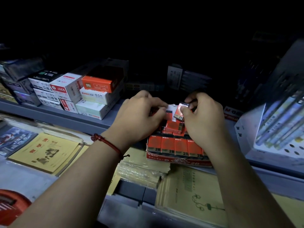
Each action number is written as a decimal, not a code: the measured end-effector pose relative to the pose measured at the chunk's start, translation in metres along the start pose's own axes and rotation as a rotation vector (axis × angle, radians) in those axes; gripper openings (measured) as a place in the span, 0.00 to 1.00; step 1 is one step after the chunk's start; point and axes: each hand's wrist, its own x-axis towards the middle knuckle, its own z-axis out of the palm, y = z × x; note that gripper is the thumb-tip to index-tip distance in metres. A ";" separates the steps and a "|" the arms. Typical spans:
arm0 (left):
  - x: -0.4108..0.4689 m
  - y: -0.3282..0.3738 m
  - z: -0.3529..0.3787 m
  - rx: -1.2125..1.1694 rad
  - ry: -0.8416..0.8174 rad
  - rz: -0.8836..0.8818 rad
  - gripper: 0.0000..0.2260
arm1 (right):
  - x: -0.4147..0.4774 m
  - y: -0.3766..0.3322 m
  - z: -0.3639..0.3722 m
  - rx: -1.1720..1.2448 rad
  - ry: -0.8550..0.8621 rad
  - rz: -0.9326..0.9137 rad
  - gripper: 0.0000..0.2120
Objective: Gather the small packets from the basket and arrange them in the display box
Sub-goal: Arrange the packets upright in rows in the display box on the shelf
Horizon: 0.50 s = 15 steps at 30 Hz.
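Observation:
A red display box (177,159) sits at the shelf's front edge, its front row filled with upright red packets (174,146) marked 2B. More red packets (172,125) lie loosely behind that row. My right hand (202,119) pinches one small red 2B packet (180,111) above the back of the box. My left hand (139,116), with a red cord on its wrist, holds the box's white back flap (171,109) between thumb and fingers. No basket is in view.
Stacked white and orange stationery boxes (88,94) stand on the grey shelf to the left. Yellow exercise books (46,152) and wrapped booklets (189,190) lie on the lower level. A white perforated rack of pens (279,125) stands at the right. The back of the shelf is dark.

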 end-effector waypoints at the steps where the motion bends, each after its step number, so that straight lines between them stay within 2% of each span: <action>1: -0.001 0.000 0.000 -0.009 -0.001 -0.007 0.14 | 0.000 0.000 0.000 -0.003 0.001 0.000 0.06; 5: -0.003 0.002 -0.005 -0.036 -0.093 -0.017 0.16 | 0.000 0.002 0.000 -0.005 0.004 -0.011 0.06; 8: -0.004 0.004 -0.008 0.027 -0.147 -0.024 0.20 | 0.001 0.001 0.001 0.007 -0.005 -0.011 0.05; 15: -0.003 0.002 -0.003 -0.007 -0.094 -0.073 0.23 | 0.000 0.002 0.000 0.085 -0.009 -0.013 0.04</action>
